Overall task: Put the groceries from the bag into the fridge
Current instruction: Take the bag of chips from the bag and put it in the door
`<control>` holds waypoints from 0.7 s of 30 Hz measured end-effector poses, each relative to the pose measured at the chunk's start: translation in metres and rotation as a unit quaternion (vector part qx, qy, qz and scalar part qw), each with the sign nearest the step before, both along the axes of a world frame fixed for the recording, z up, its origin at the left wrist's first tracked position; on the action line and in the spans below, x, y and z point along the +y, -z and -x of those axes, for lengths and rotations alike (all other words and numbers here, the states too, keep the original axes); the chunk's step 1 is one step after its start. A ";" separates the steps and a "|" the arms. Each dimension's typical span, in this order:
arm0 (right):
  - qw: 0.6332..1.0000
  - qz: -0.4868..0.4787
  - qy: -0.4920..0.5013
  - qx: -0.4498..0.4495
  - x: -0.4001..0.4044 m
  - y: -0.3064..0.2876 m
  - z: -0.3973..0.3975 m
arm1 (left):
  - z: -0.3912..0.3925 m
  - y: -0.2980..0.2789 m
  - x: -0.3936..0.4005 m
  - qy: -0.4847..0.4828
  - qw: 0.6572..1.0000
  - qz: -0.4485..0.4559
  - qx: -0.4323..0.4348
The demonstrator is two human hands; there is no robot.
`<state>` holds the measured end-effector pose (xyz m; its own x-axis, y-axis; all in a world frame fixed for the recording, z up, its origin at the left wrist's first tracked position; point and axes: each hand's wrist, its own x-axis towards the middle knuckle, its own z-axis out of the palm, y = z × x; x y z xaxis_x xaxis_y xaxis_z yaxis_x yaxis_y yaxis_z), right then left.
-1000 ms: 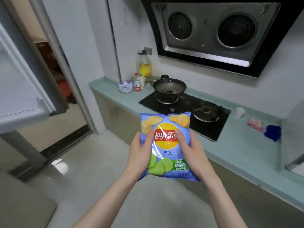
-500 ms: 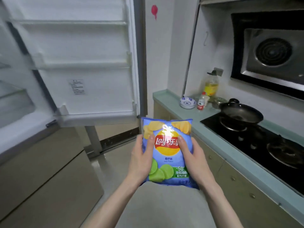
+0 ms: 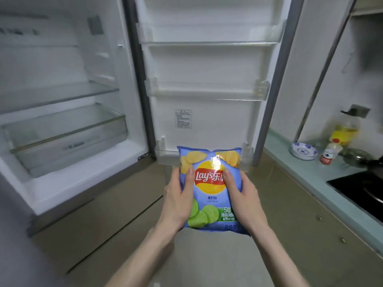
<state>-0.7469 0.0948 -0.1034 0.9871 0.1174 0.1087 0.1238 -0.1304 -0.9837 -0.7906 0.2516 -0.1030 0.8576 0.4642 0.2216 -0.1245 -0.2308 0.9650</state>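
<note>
A blue bag of Lay's chips is held upright in front of me, my left hand gripping its left side and my right hand its right side. Behind it stands the open fridge: the white compartment on the left has a glass shelf and a clear drawer. The fridge door hangs open straight ahead with three clear door racks, and the bag's top overlaps the lowest rack. No grocery bag is in view.
At right runs a pale green counter with a blue-patterned bowl, a small red-labelled bottle, an oil bottle and a black stove. Beige cabinet fronts lie below, grey floor underneath me.
My view has swung left from the stove and counter to the open fridge. Both hands keep the same hold on the chips, which now sit in front of the door's lowest rack.
</note>
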 end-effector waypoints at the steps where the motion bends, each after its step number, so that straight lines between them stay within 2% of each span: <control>1: 1.000 0.003 -0.007 -0.002 0.013 -0.002 -0.003 | 0.001 -0.001 0.013 -0.012 1.000 -0.003 -0.002; 6: 0.999 0.031 -0.037 -0.015 0.073 -0.009 -0.023 | -0.001 -0.006 0.068 -0.070 0.997 -0.022 -0.007; 15: 0.991 -0.010 -0.133 -0.023 0.160 -0.008 -0.076 | -0.028 -0.011 0.141 -0.165 0.985 -0.048 0.000; 21: 0.982 -0.027 -0.183 -0.024 0.199 -0.015 -0.124 | -0.065 -0.018 0.173 -0.178 0.984 -0.026 -0.020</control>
<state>-0.6230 0.2937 -0.0888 0.8734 0.4567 0.1689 0.1984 -0.0171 -0.9800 -0.7254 0.4247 -0.0845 0.6332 0.7203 0.2834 -0.0646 -0.3156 0.9467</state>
